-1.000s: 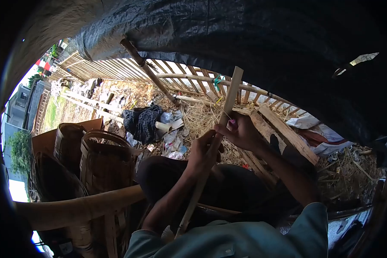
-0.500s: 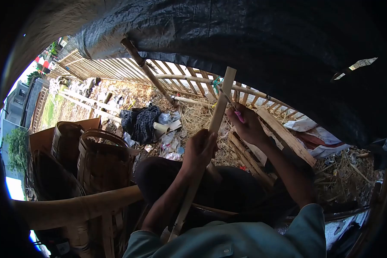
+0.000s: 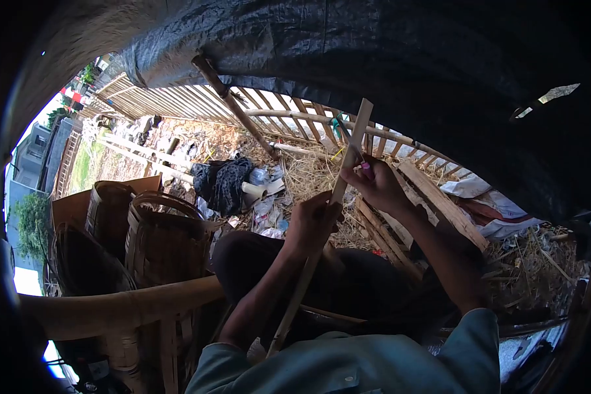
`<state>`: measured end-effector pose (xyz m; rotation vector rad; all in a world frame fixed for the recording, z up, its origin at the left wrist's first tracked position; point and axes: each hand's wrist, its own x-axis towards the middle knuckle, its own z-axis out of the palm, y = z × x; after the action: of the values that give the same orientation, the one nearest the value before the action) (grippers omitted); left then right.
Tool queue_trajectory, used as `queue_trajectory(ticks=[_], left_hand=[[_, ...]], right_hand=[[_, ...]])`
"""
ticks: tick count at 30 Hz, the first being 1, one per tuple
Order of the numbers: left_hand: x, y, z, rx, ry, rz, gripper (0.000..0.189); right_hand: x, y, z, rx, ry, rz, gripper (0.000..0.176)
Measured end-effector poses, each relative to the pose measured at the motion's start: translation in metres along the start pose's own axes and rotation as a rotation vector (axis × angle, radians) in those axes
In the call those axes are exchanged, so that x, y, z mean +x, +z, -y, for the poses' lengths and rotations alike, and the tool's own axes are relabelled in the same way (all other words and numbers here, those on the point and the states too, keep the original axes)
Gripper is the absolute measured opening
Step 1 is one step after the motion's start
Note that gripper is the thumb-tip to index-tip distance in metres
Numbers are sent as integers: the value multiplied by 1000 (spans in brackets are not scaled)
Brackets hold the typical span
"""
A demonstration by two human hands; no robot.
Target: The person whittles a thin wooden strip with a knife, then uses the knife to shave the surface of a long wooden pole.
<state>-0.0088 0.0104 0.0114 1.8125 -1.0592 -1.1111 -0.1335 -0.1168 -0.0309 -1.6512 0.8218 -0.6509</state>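
Pale strip: held aslant, its upper part (image 3: 359,125) rising beyond both hands towards the slatted fence (image 3: 171,105); its lower part runs down beside the left forearm to the shirt.
Left hand (image 3: 307,228): closed around the strip's middle, below the right hand; fingertips partly hidden from my camera.
Right hand (image 3: 382,190): wrapped about a pink-handled tool (image 3: 368,171); its thumb appears to bear on the strip.
Stage in hand: I judge this to be edge work on the upper strip, the thin blade crossing or lying close beside it; from my remote view I cannot tell whether it bites.
Demand of a further stroke: in my judgement, a firm left hold; a steady blade angle; left fingers clear of the edge.
Surroundings: split timbers (image 3: 443,203) beyond the right forearm; woven baskets (image 3: 167,243) and a bamboo pole (image 3: 144,305) on the left.
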Motion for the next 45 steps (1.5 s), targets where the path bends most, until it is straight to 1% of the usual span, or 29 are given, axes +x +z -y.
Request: queue_trajectory(ticks=[2, 3, 5, 6, 8, 9, 12, 13, 14, 16, 17, 19, 20, 21, 24, 27, 30, 32, 33, 35, 36, 37, 38, 39, 41, 42, 43, 45], left_hand=[[0, 3, 7, 47, 11, 10, 21], [-1, 4, 8, 28, 15, 24, 22], [-2, 5, 13, -12, 25, 52, 25], [-3, 5, 17, -15, 35, 77, 26], [-7, 5, 29, -12, 58, 129, 29], [-9, 6, 36, -97, 22, 204, 31], [-24, 6, 51, -227, -138, 349, 37], [-31, 4, 53, -291, -156, 437, 44], [-40, 3, 57, -373, -183, 463, 45], [-56, 3, 66, -541, -230, 510, 47], [-64, 3, 69, -517, -201, 516, 47], [-80, 1, 75, -476, -171, 488, 47], [-87, 0, 77, -456, -154, 472, 47], [-96, -1, 70, -394, -195, 446, 45], [-117, -4, 76, -290, -195, 413, 41], [-133, -2, 86, -327, -271, 329, 34], [-135, 5, 90, -329, -218, 244, 30], [-133, 7, 88, -409, -184, 187, 29], [-129, 7, 85, -447, -163, 158, 29], [-119, 0, 62, -287, -197, 110, 27], [-114, -4, 52, -205, -212, 85, 26], [-107, -8, 49, -167, -187, 51, 24], [-102, -10, 42, 31, -86, 20, 24], [-95, -10, 34, 228, 18, -11, 24], [-81, -10, 33, 414, 293, -91, 14], [-72, -10, 34, 404, 259, -80, 13], [-63, -10, 28, 393, 224, -71, 12], [-44, -4, -1, 380, 177, -82, 17]], right_hand=[[-1, 7, -3, 72, 14, 72, 28], [-3, 8, 4, 116, 48, 65, 28], [1, 12, -8, 158, 33, 62, 30], [3, 12, -9, 181, 24, 57, 32], [4, 8, -7, 275, 50, 81, 30], [5, 7, -5, 325, 61, 92, 29], [14, 4, -10, 378, 15, -30, 18], [18, -2, -7, 324, 21, -72, 18], [22, -12, -6, 271, 25, -68, 21], [27, -24, 4, 285, 79, -174, 23], [31, -31, 4, 311, 86, -179, 23], [35, -41, 9, 398, 89, -181, 26], [38, -43, 7, 363, 76, -185, 27], [40, -45, 3, 328, 63, -188, 28], [46, -44, -6, 209, 32, -235, 30], [48, -41, -11, 162, 29, -259, 32], [40, -41, -5, 133, 43, -251, 33], [39, -37, -11, 65, 37, -266, 35], [38, -34, -15, 43, -27, -279, 35], [35, -28, -19, 5, -158, -307, 36], [33, -28, -18, 50, -142, -277, 36], [29, -29, -17, 94, -126, -247, 37], [27, -30, -16, 138, -110, -218, 37], [27, -32, -15, 63, -111, -229, 35], [28, -32, -16, 106, -152, -299, 34], [28, -32, -17, 128, -170, -333, 33], [29, -33, -13, 193, -275, -395, 34], [22, -44, -2, 210, -240, -381, 38]])
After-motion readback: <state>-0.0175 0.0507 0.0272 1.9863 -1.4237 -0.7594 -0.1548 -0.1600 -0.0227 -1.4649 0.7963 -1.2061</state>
